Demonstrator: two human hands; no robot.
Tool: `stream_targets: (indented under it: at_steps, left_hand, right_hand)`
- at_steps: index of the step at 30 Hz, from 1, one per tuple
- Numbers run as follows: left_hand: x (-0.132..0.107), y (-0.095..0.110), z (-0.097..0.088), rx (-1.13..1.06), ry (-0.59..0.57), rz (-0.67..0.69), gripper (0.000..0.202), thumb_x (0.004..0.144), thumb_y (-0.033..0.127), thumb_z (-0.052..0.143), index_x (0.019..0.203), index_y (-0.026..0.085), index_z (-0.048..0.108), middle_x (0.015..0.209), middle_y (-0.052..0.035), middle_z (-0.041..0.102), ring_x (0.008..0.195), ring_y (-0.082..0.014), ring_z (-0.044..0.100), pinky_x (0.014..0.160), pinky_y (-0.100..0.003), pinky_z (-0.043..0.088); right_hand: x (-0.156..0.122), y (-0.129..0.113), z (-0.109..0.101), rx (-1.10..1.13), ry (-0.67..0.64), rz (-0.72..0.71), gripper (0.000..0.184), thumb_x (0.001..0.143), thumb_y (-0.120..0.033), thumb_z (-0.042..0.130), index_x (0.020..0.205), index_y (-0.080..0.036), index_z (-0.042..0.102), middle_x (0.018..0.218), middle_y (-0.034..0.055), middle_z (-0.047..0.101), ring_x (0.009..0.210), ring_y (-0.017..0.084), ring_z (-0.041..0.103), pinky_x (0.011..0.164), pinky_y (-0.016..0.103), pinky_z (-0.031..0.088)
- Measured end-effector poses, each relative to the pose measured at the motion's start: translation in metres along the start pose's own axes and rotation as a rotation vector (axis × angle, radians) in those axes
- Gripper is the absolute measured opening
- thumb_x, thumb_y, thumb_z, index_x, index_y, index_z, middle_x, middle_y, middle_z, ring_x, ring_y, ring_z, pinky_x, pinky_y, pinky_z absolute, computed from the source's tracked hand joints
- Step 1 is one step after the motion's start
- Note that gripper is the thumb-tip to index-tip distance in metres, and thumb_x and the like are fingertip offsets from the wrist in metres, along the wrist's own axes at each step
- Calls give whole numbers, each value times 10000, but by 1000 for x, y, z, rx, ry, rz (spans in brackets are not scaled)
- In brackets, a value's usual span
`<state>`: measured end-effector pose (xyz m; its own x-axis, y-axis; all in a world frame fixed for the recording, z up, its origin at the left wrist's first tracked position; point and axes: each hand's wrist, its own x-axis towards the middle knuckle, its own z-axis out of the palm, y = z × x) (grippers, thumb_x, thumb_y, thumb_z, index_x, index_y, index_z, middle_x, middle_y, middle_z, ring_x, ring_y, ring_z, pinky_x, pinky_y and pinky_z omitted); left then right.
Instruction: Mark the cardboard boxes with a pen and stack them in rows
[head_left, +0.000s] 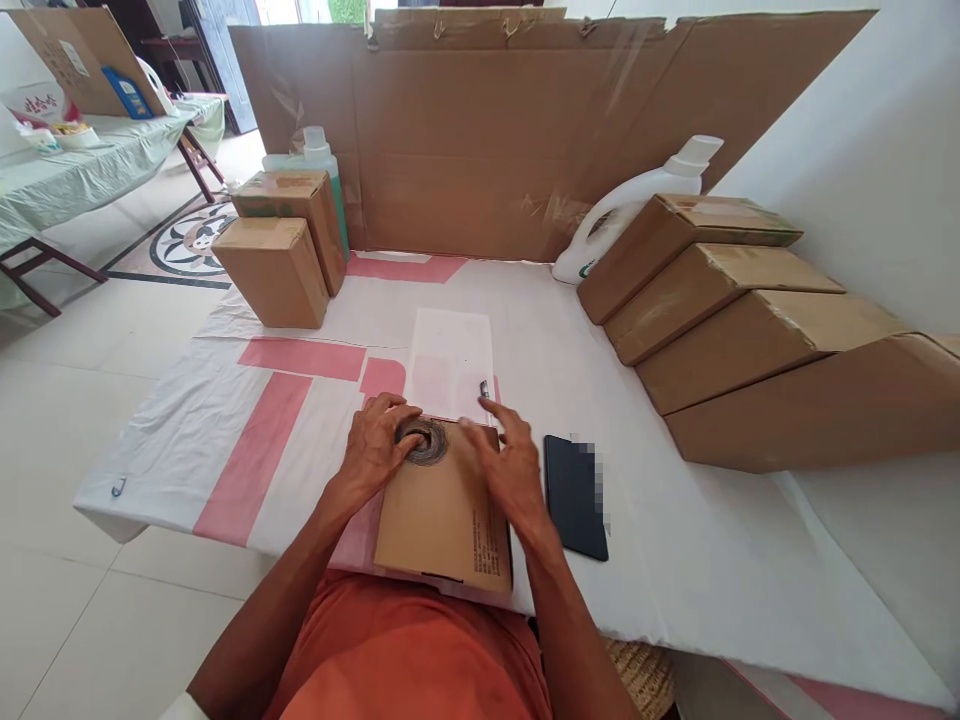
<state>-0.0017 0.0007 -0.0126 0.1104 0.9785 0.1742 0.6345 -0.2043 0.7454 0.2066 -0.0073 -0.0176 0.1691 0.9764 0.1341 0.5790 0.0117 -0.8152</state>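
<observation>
A flat brown cardboard box (442, 520) lies on the table's near edge in front of me. A roll of clear packing tape (424, 440) rests on its far end. My left hand (375, 445) curls around the left side of the roll, fingers bent on it. My right hand (506, 470) lies on the box's right side with fingers stretched out flat, holding nothing. A small dark object (484, 390) sits just beyond the box on a white sheet (450, 360).
A dark phone (575, 495) lies right of the box. Several long cardboard boxes (750, 340) are stacked along the right, two small ones (281, 250) at the far left. A white detergent jug (637, 200) and a cardboard screen (487, 140) stand behind. The white-and-pink table cover (247, 440) hangs over the edge.
</observation>
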Motion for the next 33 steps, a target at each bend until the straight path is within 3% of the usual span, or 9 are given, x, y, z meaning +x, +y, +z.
stream_targets:
  at_steps: [5,8,13,16,19,22,26,29,33]
  left_hand:
    - [5,-7,2,-8,-60,17,204,892,178,694,1062,250,780,1025,-52,725,968,-251,704,895,-401,560]
    - [1,-10,5,-31,-53,18,214,915,195,675,1101,248,768,1038,-57,720,980,-241,696,920,-403,558]
    - [0,-13,9,-90,-48,-9,221,897,181,686,1099,225,764,1056,-74,722,1050,-259,692,973,-437,553]
    - [-4,-16,8,-154,-39,-39,375,906,260,701,1280,232,690,1221,-97,706,1139,-270,686,979,-444,572]
    - [-22,-16,4,-305,-28,-152,764,882,446,753,1547,235,444,1519,-164,533,1347,-321,591,1074,-498,539]
    - [-50,-13,2,-491,-119,-271,1131,768,534,851,1654,238,213,1676,-190,328,1537,-375,376,1234,-559,376]
    - [-77,-4,8,-579,-194,-275,1111,818,525,805,1673,282,139,1738,-148,196,1606,-360,229,1307,-548,242]
    - [-80,-3,16,-583,-166,-253,1055,848,519,765,1673,287,150,1743,-134,168,1612,-367,198,1311,-554,215]
    - [-77,-9,22,-582,-148,-230,1027,846,491,766,1669,293,185,1727,-118,210,1600,-368,223,1307,-554,217]
  right_hand:
    - [28,31,-31,-208,-16,226,321,903,-469,556,968,-194,711,910,126,761,864,293,682,786,407,491]
    - [39,41,-27,-299,-124,283,202,801,-416,680,735,-225,668,779,103,723,772,284,662,674,362,449]
    - [47,41,-12,-347,-239,311,212,745,-269,693,573,-224,578,694,97,668,657,233,619,578,310,363]
    - [49,41,-15,-296,-275,294,230,713,-197,677,523,-225,550,602,57,633,575,196,567,554,298,337]
    - [47,42,-27,-202,-263,253,208,707,-190,682,538,-224,565,541,10,611,542,173,556,553,286,360]
    - [37,34,-44,-114,-115,231,186,847,-344,626,706,-228,594,577,-12,622,557,173,589,562,281,412]
    - [12,4,-51,386,146,178,269,890,-490,660,910,-233,584,714,-3,691,590,172,659,524,264,470]
    - [-11,-22,-32,715,-26,156,296,834,-461,786,941,-224,645,781,14,746,613,165,699,557,262,538]
    - [-28,-34,4,705,-202,175,315,864,-496,778,965,-210,690,782,26,755,666,183,733,620,288,593]
